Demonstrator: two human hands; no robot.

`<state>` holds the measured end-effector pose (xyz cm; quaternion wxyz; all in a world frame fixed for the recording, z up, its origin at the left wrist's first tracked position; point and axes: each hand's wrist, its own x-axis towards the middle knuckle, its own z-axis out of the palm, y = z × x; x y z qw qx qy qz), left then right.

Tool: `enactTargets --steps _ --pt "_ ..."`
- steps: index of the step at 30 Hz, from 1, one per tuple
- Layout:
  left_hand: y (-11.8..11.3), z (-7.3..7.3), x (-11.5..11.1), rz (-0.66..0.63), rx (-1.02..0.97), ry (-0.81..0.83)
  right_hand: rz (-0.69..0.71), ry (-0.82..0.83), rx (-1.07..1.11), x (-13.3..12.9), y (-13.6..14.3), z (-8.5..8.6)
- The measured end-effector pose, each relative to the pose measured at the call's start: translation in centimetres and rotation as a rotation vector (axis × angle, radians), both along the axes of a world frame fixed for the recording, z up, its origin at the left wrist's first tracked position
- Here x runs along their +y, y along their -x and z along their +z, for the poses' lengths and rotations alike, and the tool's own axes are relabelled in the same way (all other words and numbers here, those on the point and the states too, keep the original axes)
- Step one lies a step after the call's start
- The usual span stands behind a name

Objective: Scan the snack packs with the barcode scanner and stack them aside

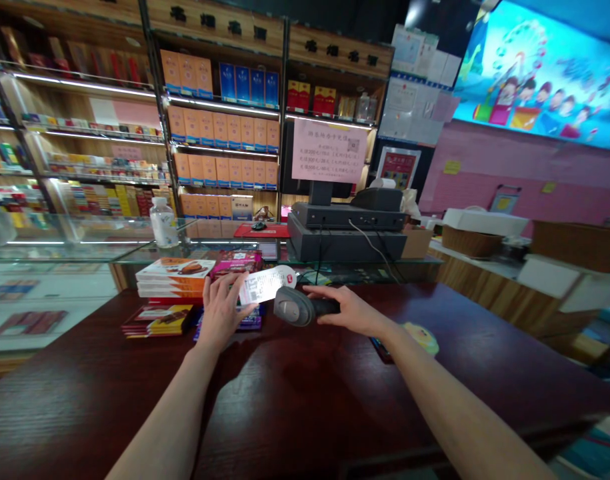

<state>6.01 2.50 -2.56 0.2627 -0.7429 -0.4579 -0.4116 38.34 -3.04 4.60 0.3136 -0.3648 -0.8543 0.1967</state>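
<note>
My left hand grips a white package with printed text by its left end, between thumb and fingers. A bright patch of light falls on its print, and a red mark shows at its rounded right end. In my right hand is a dark grey barcode scanner, its head facing left, close below the package. Behind my left hand stand stacked white and orange boxes. Red and yellow flat packs lie left of it. Purple packs sit partly hidden under the package.
A cash register with a pink sign stands beyond the dark wooden counter. A clear bottle is on the glass case at left. Beside my right forearm lies a pale yellow item. Stocked shelves line the back.
</note>
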Motion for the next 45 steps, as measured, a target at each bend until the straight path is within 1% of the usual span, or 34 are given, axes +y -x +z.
enactTargets --steps 3,7,13,17,27,31,35,39,42,43,45 --pt "0.0 0.0 0.0 -0.002 0.0 0.003 -0.001 0.022 -0.011 0.1 -0.1 -0.8" --pt "0.0 0.2 -0.1 -0.011 -0.01 0.004 -0.034 0.027 -0.087 -0.1 0.3 -2.7" --pt "-0.4 0.5 -0.4 -0.011 -0.017 0.003 -0.037 0.038 -0.185 -1.2 2.1 -6.0" --pt "-0.5 0.5 -0.4 -0.014 -0.013 -0.006 -0.017 0.026 -0.195 -1.8 3.2 -7.1" --pt "-0.7 0.4 -0.3 -0.046 -0.005 -0.028 0.003 -0.048 -0.159 -1.7 4.5 -8.1" --pt "-0.9 0.5 -0.4 -0.077 -0.008 -0.026 -0.016 -0.099 -0.16 -1.8 5.0 -8.4" --pt "-1.2 0.7 -0.5 -0.103 0.002 -0.014 -0.01 -0.138 -0.141 -2.1 5.2 -8.3" --pt "-1.3 0.7 -0.5 -0.11 0.003 -0.026 0.005 -0.13 -0.129 -2.7 5.0 -8.0" --pt "-1.2 0.6 -0.4 -0.12 0.003 -0.028 -0.054 -0.159 -0.051 -2.8 4.6 -8.1" --pt "-1.3 0.5 -0.4 -0.128 0.004 -0.023 -0.101 -0.181 0.0 -2.6 4.4 -8.2" --pt "-1.4 0.6 -0.4 -0.15 0.009 -0.007 -0.239 -0.222 0.131 -1.9 3.9 -8.6"
